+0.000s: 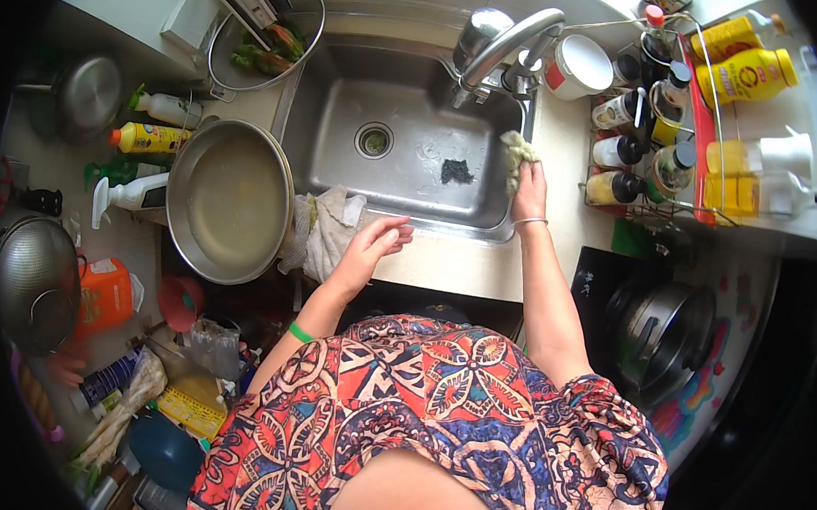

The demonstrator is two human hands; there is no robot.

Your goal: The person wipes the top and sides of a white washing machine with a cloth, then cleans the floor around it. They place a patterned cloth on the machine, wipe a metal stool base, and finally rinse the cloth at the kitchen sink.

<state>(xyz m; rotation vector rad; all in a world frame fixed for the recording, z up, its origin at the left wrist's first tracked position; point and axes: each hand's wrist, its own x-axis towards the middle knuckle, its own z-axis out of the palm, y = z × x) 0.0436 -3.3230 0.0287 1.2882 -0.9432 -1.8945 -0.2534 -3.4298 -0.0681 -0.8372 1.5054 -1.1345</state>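
Note:
My right hand [531, 192] grips a crumpled pale green cloth [517, 157] at the right rim of the stainless steel sink [402, 102]. Near the sink's front left corner, my left hand [381, 243] holds nothing, its fingers apart, over the counter edge. A dark scouring pad [456, 171] lies on the wet sink floor, right of the drain strainer [374, 141]. Grey and beige rags [330, 227] hang over the counter's front edge, left of my left hand. A large round metal basin [228, 200] with cloudy liquid stands beside them.
A chrome faucet [506, 49] arches over the sink's back right. Behind my right hand are a white tub [579, 66] and a wire rack [706, 132] of bottles. A colander [267, 47] with vegetables stands at back left; a spray bottle [131, 193] lies left of the basin.

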